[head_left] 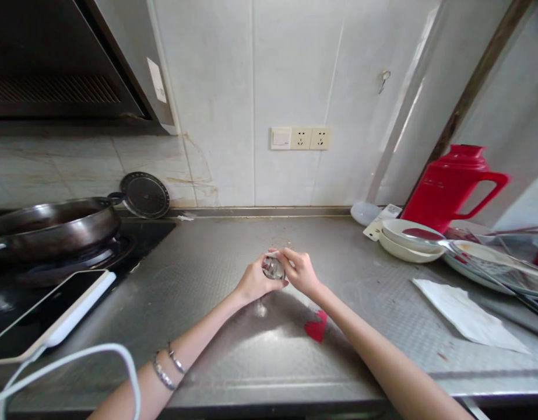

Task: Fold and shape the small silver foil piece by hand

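A small clear glass (274,268) is held above the steel counter, its round mouth facing me. My left hand (255,280) wraps round its left side and underside, closed on it. My right hand (300,269) is closed at the glass's right rim, fingertips pinched at the upper edge. A small whitish bit shows by those fingertips, too small to name. Two bracelets (164,373) circle my left wrist. Below the hands, a red heart-shaped piece (316,326) lies flat on the steel counter (207,332).
To the left, a metal pan (54,227) sits on the black stove, with a phone on a white power bank (71,309) in front. A white cable (102,348) loops at lower left. On the right are a folded white tissue (467,312), stacked bowls (411,251) and a red thermos (447,189).
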